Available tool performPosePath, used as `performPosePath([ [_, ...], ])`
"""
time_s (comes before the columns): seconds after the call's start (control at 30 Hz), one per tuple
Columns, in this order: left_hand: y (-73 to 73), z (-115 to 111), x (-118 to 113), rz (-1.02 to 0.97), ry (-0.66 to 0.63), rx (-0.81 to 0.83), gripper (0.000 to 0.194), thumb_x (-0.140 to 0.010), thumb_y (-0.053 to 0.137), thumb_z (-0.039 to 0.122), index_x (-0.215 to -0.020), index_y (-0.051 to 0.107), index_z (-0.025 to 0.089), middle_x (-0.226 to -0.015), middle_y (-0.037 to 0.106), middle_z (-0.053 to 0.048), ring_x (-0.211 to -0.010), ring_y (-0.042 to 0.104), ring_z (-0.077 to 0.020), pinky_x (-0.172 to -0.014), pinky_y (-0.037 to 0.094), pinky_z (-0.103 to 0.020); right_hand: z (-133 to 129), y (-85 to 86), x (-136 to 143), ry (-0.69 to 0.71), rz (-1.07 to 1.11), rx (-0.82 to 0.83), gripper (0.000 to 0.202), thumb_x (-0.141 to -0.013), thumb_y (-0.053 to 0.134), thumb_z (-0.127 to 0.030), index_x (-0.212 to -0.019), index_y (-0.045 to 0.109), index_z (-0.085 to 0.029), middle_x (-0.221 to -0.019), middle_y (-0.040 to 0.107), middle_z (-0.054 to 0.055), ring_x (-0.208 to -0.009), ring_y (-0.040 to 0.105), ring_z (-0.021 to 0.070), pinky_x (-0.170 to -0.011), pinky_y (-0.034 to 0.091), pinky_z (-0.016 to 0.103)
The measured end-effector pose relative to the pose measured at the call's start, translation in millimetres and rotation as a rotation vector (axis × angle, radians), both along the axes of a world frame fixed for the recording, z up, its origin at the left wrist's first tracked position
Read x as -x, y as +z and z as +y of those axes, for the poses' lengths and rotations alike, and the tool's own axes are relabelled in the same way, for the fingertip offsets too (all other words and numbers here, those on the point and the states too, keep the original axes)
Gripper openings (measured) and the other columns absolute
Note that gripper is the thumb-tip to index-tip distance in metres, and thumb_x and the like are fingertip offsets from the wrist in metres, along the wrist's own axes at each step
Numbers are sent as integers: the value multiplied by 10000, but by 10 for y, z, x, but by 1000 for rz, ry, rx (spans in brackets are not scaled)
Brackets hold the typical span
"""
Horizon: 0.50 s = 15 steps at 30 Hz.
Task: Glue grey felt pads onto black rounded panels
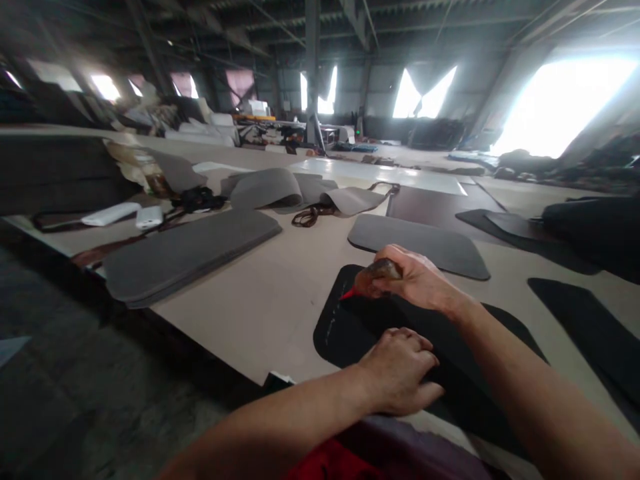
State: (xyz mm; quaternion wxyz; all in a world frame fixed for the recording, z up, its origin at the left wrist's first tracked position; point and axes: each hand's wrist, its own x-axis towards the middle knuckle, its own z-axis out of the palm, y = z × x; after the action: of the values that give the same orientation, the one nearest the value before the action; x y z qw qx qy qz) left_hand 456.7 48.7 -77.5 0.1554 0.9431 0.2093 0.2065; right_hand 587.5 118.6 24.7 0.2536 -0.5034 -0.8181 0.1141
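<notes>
A black sheet (480, 373) with rounded corners lies on the table in front of me. My right hand (415, 277) is closed round a brownish squeeze bottle (373, 277) with a red nozzle, tilted so its tip meets the sheet near the far left edge. Thin whitish marks (333, 320) run along that edge. On the near part of the sheet rests my left hand (403, 373), holding nothing, its fingers bent and the thumb apart. Just beyond my right hand is a grey rounded sheet (420, 240), lying flat.
A stack of grey rounded sheets (195, 250) stands on the left of the table (240, 310). Behind it are a white power strip (113, 213), curled grey pieces (267, 188) and dark cords (306, 217). Another black sheet (585, 327) lies to the right.
</notes>
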Motion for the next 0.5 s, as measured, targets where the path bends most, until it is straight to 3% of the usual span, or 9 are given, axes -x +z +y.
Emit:
performPosePath([
  [0.1,14,-11,2,7,1,4,372,-905,625,447,-1114,689,146,-1226,647,-93,-1179,568,-267,-1025,478,-442,41,20,3,-74,-36,-30,257,-769,742,-370,-939,587,-256,-929,610,-42,-823,555,162,-674,339,275],
  [0.27,-9,-14,-5,-4,13,-23,372,-902,624,464,-1102,688,157,-1218,645,-84,-1161,571,-266,-1030,470,-454,62,36,-16,-41,-6,5,225,-761,735,-312,-922,588,-256,-882,605,-57,-802,558,144,-662,335,267],
  [0.5,14,0,-1,-16,-5,10,375,-903,634,452,-1122,683,151,-1228,632,-72,-1163,554,-255,-1006,475,-440,284,-15,-43,-207,-149,-84,275,-812,712,-411,-994,555,-276,-1021,601,-47,-831,555,171,-645,284,292],
])
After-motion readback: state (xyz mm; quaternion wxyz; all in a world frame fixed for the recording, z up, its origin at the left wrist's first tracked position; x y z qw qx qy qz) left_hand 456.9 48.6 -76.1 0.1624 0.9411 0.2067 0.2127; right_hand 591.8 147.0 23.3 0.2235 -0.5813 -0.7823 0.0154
